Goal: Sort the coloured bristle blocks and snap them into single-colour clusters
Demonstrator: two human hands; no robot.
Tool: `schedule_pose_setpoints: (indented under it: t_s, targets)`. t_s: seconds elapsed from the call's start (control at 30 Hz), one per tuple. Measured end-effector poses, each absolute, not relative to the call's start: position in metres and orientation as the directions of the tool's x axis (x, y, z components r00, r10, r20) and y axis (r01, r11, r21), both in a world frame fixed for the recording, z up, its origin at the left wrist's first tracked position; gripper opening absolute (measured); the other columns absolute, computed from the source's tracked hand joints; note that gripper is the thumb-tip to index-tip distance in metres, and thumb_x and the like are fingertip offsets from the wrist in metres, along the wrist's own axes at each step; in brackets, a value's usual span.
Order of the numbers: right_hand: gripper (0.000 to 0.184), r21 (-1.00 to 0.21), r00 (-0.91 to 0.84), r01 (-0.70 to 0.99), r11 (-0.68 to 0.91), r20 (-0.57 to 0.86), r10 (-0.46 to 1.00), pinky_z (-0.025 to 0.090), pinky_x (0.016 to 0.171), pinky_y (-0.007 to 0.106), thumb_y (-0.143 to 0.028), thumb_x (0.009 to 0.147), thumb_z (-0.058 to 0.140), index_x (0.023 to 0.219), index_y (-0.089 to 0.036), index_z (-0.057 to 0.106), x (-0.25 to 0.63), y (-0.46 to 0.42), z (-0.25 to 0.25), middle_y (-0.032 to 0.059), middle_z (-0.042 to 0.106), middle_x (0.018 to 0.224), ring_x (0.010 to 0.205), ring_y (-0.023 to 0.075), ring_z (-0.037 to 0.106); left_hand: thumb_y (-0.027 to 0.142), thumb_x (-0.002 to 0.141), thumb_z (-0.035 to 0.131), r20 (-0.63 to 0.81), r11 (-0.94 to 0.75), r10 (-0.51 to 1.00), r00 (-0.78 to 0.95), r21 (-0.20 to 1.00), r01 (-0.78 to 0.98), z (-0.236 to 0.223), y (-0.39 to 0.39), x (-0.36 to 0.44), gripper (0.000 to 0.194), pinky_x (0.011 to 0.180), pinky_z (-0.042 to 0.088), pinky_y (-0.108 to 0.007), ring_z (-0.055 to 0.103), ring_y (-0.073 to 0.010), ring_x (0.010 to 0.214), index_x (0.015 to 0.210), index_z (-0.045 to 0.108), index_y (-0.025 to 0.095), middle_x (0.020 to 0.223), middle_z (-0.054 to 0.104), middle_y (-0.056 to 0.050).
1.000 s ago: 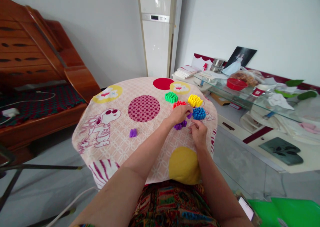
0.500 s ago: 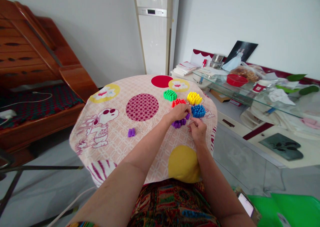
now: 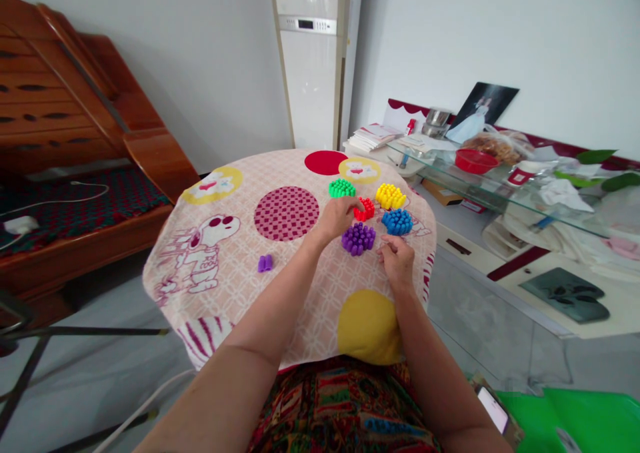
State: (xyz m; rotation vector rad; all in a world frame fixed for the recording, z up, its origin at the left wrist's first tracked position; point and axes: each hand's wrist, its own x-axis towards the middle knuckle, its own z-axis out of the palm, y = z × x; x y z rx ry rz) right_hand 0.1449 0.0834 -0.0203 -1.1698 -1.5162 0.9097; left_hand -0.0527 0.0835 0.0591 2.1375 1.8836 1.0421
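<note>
Five clusters of upright plastic pegs stand on the round cloth-covered table [image 3: 225, 286]: green [image 3: 342, 188], yellow [image 3: 391, 196], red [image 3: 367, 208], blue [image 3: 397, 221] and purple [image 3: 358, 238]. My left hand [image 3: 337, 216] hovers just left of the red cluster and above the purple one, fingers loosely bent, with nothing visible in them. My right hand [image 3: 397, 260] rests on the cloth right of the purple cluster and below the blue one. Its fingers are curled together, and what they hold, if anything, is hidden. Two loose purple pegs [image 3: 265, 263] lie farther left.
A cluttered glass shelf [image 3: 480, 186] with a red bowl [image 3: 473, 161] runs along the right. A wooden bench [image 3: 75, 173] stands at the left and a white floor-standing unit [image 3: 313, 60] behind the table. A phone [image 3: 493, 410] lies by my right elbow.
My left hand has drawn back to the left off the purple cluster, which now shows whole. My right hand has stayed beside it.
</note>
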Motion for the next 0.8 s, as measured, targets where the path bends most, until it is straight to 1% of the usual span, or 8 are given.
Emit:
schedule_pose_setpoints:
  t_s: [0.07, 0.13, 0.23, 0.37, 0.47, 0.53, 0.63, 0.8]
  targets:
    - [0.043, -0.932, -0.059, 0.243, 0.268, 0.261, 0.963, 0.044, 0.05, 0.026, -0.032, 0.07, 0.052, 0.102, -0.011, 0.072, 0.145, 0.084, -0.022, 0.0021, 0.067, 0.063, 0.048, 0.0146, 0.056, 0.001, 0.079, 0.042, 0.403, -0.065, 0.895, -0.189, 0.538, 0.84, 0.056, 0.082, -0.071, 0.044, 0.095, 0.049, -0.028, 0.067, -0.0178, 0.102, 0.106, 0.074, 0.015, 0.109, 0.075, -0.007]
    - [0.042, -0.931, -0.056, 0.245, 0.269, 0.264, 0.963, 0.044, 0.05, 0.026, -0.032, 0.07, 0.052, 0.101, -0.011, 0.072, 0.144, 0.085, -0.023, 0.0017, 0.066, 0.062, 0.048, 0.0145, 0.056, 0.003, 0.081, 0.045, 0.347, 0.084, 0.881, -0.323, 0.555, 0.827, 0.047, 0.083, -0.084, 0.041, 0.093, 0.05, -0.029, 0.068, -0.019, 0.1, 0.11, 0.073, 0.013, 0.109, 0.075, -0.01]
    - [0.041, -0.935, -0.056, 0.24, 0.262, 0.257, 0.965, 0.044, 0.05, 0.026, -0.032, 0.071, 0.053, 0.101, -0.011, 0.072, 0.145, 0.085, -0.024, 0.0019, 0.067, 0.063, 0.049, 0.0143, 0.056, 0.009, 0.084, 0.052, 0.257, 0.18, 0.894, -0.368, 0.547, 0.818, 0.029, 0.088, -0.09, 0.037, 0.091, 0.051, -0.03, 0.069, -0.0202, 0.099, 0.115, 0.071, 0.015, 0.109, 0.075, -0.011]
    - [0.04, -0.935, -0.075, 0.228, 0.271, 0.261, 0.963, 0.045, 0.05, 0.026, -0.033, 0.072, 0.054, 0.101, -0.012, 0.072, 0.145, 0.086, -0.026, 0.0019, 0.067, 0.065, 0.049, 0.0138, 0.055, 0.022, 0.085, 0.062, 0.18, 0.203, 0.926, -0.332, 0.503, 0.84, 0.01, 0.097, -0.082, 0.03, 0.088, 0.05, -0.03, 0.068, -0.0217, 0.099, 0.113, 0.071, 0.018, 0.108, 0.074, -0.01]
    - [0.038, -0.938, -0.079, 0.218, 0.27, 0.259, 0.963, 0.045, 0.049, 0.025, -0.033, 0.072, 0.054, 0.099, -0.013, 0.072, 0.145, 0.086, -0.025, 0.0016, 0.067, 0.065, 0.048, 0.0135, 0.055, 0.024, 0.082, 0.067, 0.187, 0.159, 0.939, -0.288, 0.506, 0.847, 0.004, 0.101, -0.079, 0.03, 0.088, 0.05, -0.029, 0.067, -0.0209, 0.099, 0.111, 0.072, 0.019, 0.109, 0.074, -0.009]
    - [0.038, -0.939, -0.077, 0.215, 0.269, 0.258, 0.963, 0.045, 0.048, 0.025, -0.032, 0.071, 0.054, 0.098, -0.013, 0.072, 0.145, 0.085, -0.024, 0.0011, 0.066, 0.064, 0.047, 0.0137, 0.055, 0.023, 0.08, 0.069, 0.221, 0.108, 0.94, -0.259, 0.528, 0.842, 0.003, 0.101, -0.079, 0.03, 0.088, 0.049, -0.029, 0.066, -0.0201, 0.099, 0.11, 0.072, 0.018, 0.108, 0.073, -0.009]
    - [0.038, -0.939, -0.075, 0.208, 0.274, 0.264, 0.962, 0.045, 0.048, 0.026, -0.031, 0.071, 0.054, 0.098, -0.012, 0.072, 0.144, 0.085, -0.024, 0.0006, 0.065, 0.061, 0.046, 0.0138, 0.055, 0.024, 0.078, 0.071, 0.257, 0.076, 0.929, -0.267, 0.574, 0.815, 0.002, 0.099, -0.08, 0.023, 0.085, 0.05, -0.028, 0.066, -0.0187, 0.092, 0.1, 0.073, 0.017, 0.1, 0.073, -0.008]
    - [0.037, -0.94, -0.09, 0.21, 0.27, 0.256, 0.962, 0.045, 0.049, 0.026, -0.032, 0.071, 0.053, 0.097, -0.013, 0.072, 0.144, 0.085, -0.024, 0.0014, 0.066, 0.064, 0.047, 0.0136, 0.055, 0.02, 0.076, 0.071, 0.249, 0.131, 0.886, -0.391, 0.673, 0.728, 0.003, 0.101, -0.078, 0.02, 0.078, 0.05, -0.027, 0.066, -0.0155, 0.079, 0.094, 0.074, 0.015, 0.088, 0.074, -0.005]
